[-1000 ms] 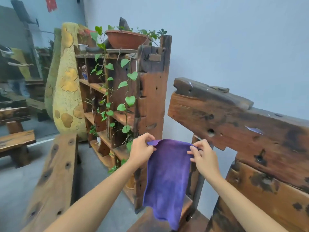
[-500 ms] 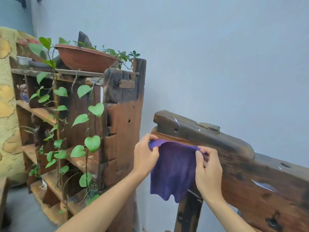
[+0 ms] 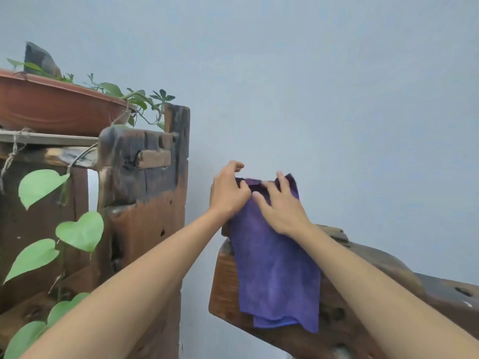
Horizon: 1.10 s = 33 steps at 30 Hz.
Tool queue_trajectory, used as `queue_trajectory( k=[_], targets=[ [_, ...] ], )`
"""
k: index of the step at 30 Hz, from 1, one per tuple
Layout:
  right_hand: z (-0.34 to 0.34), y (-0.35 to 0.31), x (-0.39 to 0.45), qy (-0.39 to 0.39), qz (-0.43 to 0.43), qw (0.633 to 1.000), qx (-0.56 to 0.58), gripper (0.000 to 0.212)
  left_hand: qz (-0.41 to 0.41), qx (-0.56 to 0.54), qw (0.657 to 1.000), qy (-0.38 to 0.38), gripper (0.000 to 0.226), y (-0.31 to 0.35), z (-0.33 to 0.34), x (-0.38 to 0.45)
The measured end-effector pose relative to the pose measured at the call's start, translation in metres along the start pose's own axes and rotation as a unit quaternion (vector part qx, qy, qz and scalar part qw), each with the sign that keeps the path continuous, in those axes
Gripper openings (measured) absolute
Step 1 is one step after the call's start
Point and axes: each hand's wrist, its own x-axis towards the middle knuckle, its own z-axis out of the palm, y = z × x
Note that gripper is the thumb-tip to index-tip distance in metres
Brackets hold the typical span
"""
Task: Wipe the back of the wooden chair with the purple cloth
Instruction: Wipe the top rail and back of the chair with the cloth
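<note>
- The wooden shelf (image 3: 145,203) stands left of the chair back (image 3: 363,294), vine leaves beside it.
- The purple cloth (image 3: 274,268) drapes over the chair back's left end.
- The right hand (image 3: 280,208) presses spread fingers flat on the cloth.
- The left hand (image 3: 228,193) pinches its top edge with curled fingers.

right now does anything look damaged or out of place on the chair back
The chair back is weathered, with dark scorch-like patches and holes, apparently its rustic finish. The purple cloth hangs over its left end, as the task needs. Nothing else stands out.
</note>
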Motion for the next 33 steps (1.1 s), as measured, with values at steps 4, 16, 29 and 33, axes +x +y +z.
queue_trajectory(
  k=[4, 16, 29, 33],
  targets=[
    [0.028, -0.004, 0.020, -0.234, 0.060, 0.970, -0.039, 0.065, -0.255, -0.160, 0.942, -0.150, 0.047, -0.044, 0.017, -0.007],
    [0.049, -0.019, -0.036, 0.070, -0.014, 0.970, -0.230, 0.057, -0.410, -0.467, 0.762, -0.184, 0.066, -0.119, 0.057, -0.039],
    [0.188, 0.038, -0.137, 0.146, -0.238, 0.916, -0.287, 0.043, -0.333, -0.347, 0.868, -0.122, 0.053, -0.094, 0.048, -0.077],
    [0.183, 0.070, -0.162, -0.075, -0.288, 0.900, -0.317, 0.046, -0.406, -0.369, 0.821, -0.161, 0.054, -0.098, 0.034, -0.063]
  ],
)
